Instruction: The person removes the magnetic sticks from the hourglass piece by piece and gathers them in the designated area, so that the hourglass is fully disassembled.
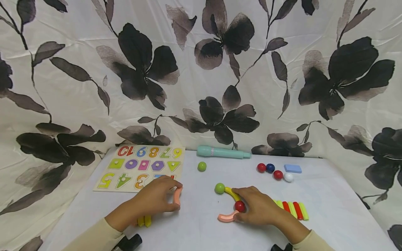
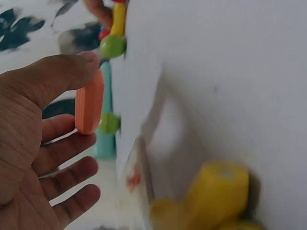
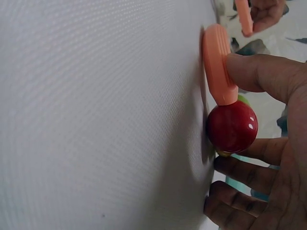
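My left hand (image 1: 157, 197) pinches a curved orange stick (image 1: 177, 196) between thumb and fingertips, held up over the table in front of the number board. In the left wrist view this stick (image 2: 89, 105) has a ridged side. On the table, a chain runs from a green ball (image 1: 220, 188) through a curved yellow stick (image 1: 231, 192) and a red ball (image 1: 240, 206) to another curved orange stick (image 1: 226, 218). My right hand (image 1: 260, 206) grips this chain at the red ball, its thumb on the lower orange stick (image 3: 219, 62) and its index finger at the yellow one.
The number-and-shape puzzle board (image 1: 99, 188) lies at the left, with yellow sticks (image 1: 144, 221) below my left wrist. A teal pen-like tube (image 1: 223, 152) and a loose green ball (image 1: 202, 166) are behind. Several balls (image 1: 277, 175), a blue block (image 1: 292, 168) and a row of sticks (image 1: 293, 210) lie right.
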Demonstrator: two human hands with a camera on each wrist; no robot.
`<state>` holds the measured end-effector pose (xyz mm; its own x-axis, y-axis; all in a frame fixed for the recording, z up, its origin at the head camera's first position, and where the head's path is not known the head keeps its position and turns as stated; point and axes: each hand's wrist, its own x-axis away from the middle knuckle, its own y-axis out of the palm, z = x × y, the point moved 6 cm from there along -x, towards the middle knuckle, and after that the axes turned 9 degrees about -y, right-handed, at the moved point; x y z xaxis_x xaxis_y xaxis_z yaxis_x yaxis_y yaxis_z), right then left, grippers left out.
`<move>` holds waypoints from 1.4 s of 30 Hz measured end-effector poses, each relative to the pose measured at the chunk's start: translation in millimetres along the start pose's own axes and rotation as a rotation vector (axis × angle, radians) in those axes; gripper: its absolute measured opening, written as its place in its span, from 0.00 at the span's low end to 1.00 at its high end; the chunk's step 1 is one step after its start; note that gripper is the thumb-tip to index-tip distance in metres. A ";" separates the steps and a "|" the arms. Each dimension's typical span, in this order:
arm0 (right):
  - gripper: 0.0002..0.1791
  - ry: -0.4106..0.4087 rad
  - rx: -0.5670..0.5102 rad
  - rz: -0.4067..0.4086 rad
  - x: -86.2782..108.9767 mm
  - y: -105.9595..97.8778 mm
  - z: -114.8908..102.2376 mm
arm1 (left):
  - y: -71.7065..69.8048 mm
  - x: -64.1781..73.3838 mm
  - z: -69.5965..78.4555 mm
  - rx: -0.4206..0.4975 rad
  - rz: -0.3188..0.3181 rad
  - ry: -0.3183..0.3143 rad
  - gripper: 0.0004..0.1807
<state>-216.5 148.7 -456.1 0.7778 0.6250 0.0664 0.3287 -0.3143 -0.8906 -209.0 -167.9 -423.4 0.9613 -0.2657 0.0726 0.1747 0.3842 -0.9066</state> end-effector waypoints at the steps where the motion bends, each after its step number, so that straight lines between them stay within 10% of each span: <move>1: 0.46 0.000 0.000 0.001 0.1 0.1 0.5 | -2.4 2.8 -4.9 0.006 0.001 -0.014 0.34; 22: 0.46 0.019 -0.006 0.005 1.4 0.9 1.3 | -29.1 52.5 -80.0 0.110 0.010 -0.202 0.37; 42: 0.46 0.015 0.000 0.007 1.0 1.1 1.4 | -28.2 79.1 -120.1 0.068 0.034 -0.142 0.37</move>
<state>-216.1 149.9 -457.6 0.7879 0.6122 0.0666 0.3231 -0.3188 -0.8910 -163.5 -306.0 -442.1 0.9866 -0.1257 0.1044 0.1506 0.4509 -0.8798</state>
